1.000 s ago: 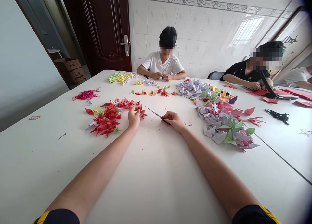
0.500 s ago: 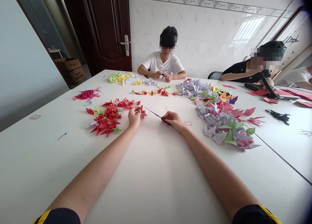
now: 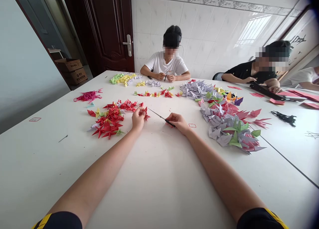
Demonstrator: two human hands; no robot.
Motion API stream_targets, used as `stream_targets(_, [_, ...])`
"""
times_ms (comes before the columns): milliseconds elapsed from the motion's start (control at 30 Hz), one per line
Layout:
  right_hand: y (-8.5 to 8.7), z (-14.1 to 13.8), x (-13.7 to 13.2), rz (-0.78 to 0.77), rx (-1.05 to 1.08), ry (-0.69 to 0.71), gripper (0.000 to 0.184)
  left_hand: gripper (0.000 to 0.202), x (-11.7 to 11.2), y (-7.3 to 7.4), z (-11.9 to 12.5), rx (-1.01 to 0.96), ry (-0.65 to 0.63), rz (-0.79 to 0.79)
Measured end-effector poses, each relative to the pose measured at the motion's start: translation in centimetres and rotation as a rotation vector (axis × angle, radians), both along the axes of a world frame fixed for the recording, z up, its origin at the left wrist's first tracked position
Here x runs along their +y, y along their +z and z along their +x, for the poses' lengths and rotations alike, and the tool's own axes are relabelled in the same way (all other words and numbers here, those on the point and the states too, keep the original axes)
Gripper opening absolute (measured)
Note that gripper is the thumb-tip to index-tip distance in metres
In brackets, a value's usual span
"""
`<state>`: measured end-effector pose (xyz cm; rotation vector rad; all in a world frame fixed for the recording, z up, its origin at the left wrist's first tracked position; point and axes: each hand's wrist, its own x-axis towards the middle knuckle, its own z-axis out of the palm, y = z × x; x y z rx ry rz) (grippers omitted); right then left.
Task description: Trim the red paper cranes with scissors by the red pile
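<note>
red folded paper (image 3: 146,112), thin and sharply creased into points, sits pinched in the fingers of the left hand (image 3: 138,118). the fingers of the right hand (image 3: 177,121) are curled around the black handle of a slim tool (image 3: 162,118), whose narrow shaft slants up toward the left fingertips; its tip is too fine to tell whether it touches the paper.

just left of the left fingers spreads a heap of spiky paper shapes (image 3: 109,120), mostly red, with some yellow, green and pale lilac. beyond that heap lies a soft pink tangle (image 3: 89,96). right of the right fingers, a larger pile (image 3: 225,124) of lilac, pink and green folds overlaps so closely that single pieces are hard to separate. all rest on a smooth white desk (image 3: 149,176).

farther out, past the pile, a person in black (image 3: 239,71) leans over a long black lever (image 3: 266,91); another person is cut off by the right edge. that lever stood raised half a second ago and now lies lower, while the tool has barely moved.
</note>
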<state>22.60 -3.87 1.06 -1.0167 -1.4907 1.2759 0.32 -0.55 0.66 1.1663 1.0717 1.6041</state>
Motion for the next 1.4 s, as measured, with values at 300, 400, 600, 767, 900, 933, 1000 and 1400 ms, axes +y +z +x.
stream_targets(300, [-0.50,0.15,0.35,0.010,-0.020,-0.012,0.023,0.013,0.17,-0.35,-0.15,0.015,-0.020,0.006])
stream_targets(400, [-0.55,0.17,0.39,0.013,-0.019,-0.035,0.022,0.016,0.20,-0.42,-0.18,0.036,-0.012,-0.010])
stream_targets(600, [-0.58,0.17,0.39,0.019,-0.021,-0.014,0.023,0.017,0.04,-0.22,-0.15,0.012,-0.049,-0.018])
stream_targets(767, [-0.64,0.20,0.40,0.008,-0.017,-0.011,0.024,0.016,-0.29,0.16,-0.10,-0.039,-0.036,0.004])
stream_targets(900, [-0.59,0.12,0.38,0.000,-0.017,-0.013,0.026,0.012,-0.46,0.47,-0.01,-0.086,-0.028,-0.020])
stream_targets(933, [-0.57,0.09,0.36,0.001,-0.017,-0.015,0.027,0.011,-0.46,0.52,0.01,-0.100,-0.017,-0.026])
stream_targets(1000, [-0.52,0.04,0.33,0.008,-0.013,-0.023,0.027,0.008,-0.42,0.54,0.03,-0.119,0.007,-0.037])
stream_targets(1400, [-0.86,0.26,0.56,0.030,-0.034,-0.024,0.023,0.007,-0.30,0.50,0.05,-0.110,0.002,-0.068])
